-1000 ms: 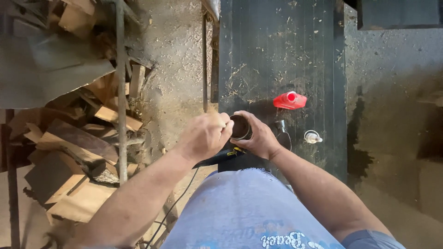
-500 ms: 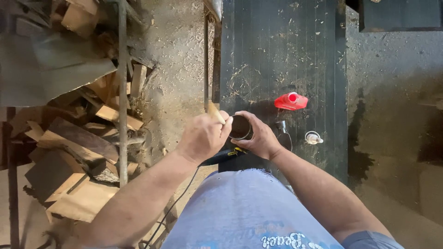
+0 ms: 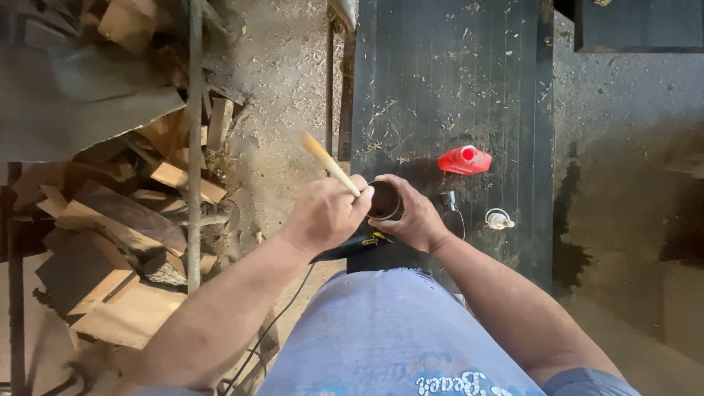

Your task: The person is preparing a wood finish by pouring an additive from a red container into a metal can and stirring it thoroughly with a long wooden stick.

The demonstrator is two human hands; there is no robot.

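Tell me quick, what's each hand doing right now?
Left hand: closed on a wooden stick.
Right hand: closed around a small dark cup.

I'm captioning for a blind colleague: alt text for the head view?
The left hand dips a wooden stick into a dark cup held by the right hand, above a black slatted bench with a red bottle.
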